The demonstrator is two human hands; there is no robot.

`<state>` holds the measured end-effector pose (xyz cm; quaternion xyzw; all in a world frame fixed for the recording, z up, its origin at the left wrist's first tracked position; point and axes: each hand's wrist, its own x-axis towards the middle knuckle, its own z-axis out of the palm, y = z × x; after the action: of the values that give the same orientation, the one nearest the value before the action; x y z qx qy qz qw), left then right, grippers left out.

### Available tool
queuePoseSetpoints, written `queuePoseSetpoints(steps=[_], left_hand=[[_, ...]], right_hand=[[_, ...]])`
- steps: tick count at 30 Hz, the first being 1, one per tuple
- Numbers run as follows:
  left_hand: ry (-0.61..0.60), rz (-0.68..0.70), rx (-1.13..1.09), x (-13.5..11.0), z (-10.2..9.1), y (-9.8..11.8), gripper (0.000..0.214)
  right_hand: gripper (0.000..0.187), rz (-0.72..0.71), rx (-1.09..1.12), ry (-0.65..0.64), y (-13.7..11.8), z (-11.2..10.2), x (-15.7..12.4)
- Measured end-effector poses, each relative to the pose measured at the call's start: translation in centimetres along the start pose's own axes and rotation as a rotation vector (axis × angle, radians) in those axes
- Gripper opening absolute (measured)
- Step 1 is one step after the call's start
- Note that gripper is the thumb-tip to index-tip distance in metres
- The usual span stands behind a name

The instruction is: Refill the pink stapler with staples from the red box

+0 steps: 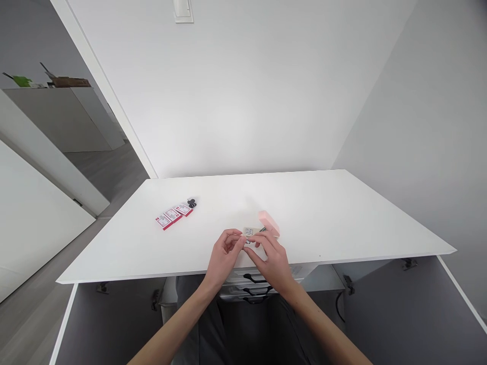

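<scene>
Both hands together at the front edge of the white worktop (323,218), right in the middle. Left hand (227,251): fingers curled, thumb and forefinger pinched on a small item (248,241), mostly hidden by fingertips, too small to identify. Right hand (271,253): half curled, thumb and forefinger slightly apart at the same item; cannot tell if it grips or only touches. Item is over the worktop, between the two hands. Just beyond the fingertips: beige piece (249,231) with dark printed square. Pink case (269,223) beside it, behind right hand, partly covered. Far left of the hands, well apart: three red-and-white packets (172,215) in a slanting row, small black object (192,203) near the far end of the row. Below worktop: drawers with black handles (255,291), person's legs in dark trousers (213,329). White wall behind, light switch (183,10) up top.
</scene>
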<state>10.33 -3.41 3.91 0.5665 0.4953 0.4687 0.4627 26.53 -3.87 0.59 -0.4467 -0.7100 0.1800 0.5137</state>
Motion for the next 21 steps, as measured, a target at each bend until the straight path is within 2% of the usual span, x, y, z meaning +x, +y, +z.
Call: queuePoseSetpoints(steps=[3,6,8,10,11,12,14,16,18,21], left_hand=[[-0.002,0.01,0.044,-0.2,-0.6,-0.1,0.034],[0.04,0.085,0.211,0.5,-2.8,-0.3,0.036],[0.18,0.212,0.422,1.6,-5.7,-0.6,0.034],[0.342,0.319,0.629,3.1,-9.6,-1.0,0.03],[0.412,0.328,0.73,3.8,-11.7,-1.2,0.031],[0.47,0.305,0.831,4.5,-13.9,-1.5,0.036],[0.522,0.159,1.0,5.5,-17.7,-1.8,0.051],[0.476,0.007,1.076,6.0,-20.7,-1.9,0.067],[0.405,-0.093,1.095,6.1,-22.8,-1.9,0.075],[0.304,-0.133,1.065,5.8,-24.3,-1.9,0.077]], right_hand=[[0.02,0.024,0.041,-0.021,0.0,0.8,0.4],[0.024,0.058,0.158,-0.051,0.2,1.3,0.8],[0.024,0.087,0.255,-0.116,0.5,1.4,1.1],[0.024,0.121,0.322,-0.212,0.8,1.3,1.3],[0.024,0.145,0.341,-0.257,0.8,1.3,1.5],[0.025,0.172,0.351,-0.294,0.9,1.2,1.6],[0.024,0.223,0.355,-0.341,0.8,1.0,1.7],[0.024,0.258,0.358,-0.368,0.6,0.8,1.7],[0.022,0.276,0.365,-0.377,0.3,0.8,1.6],[0.021,0.297,0.38,-0.385,0.1,0.7,1.5]])
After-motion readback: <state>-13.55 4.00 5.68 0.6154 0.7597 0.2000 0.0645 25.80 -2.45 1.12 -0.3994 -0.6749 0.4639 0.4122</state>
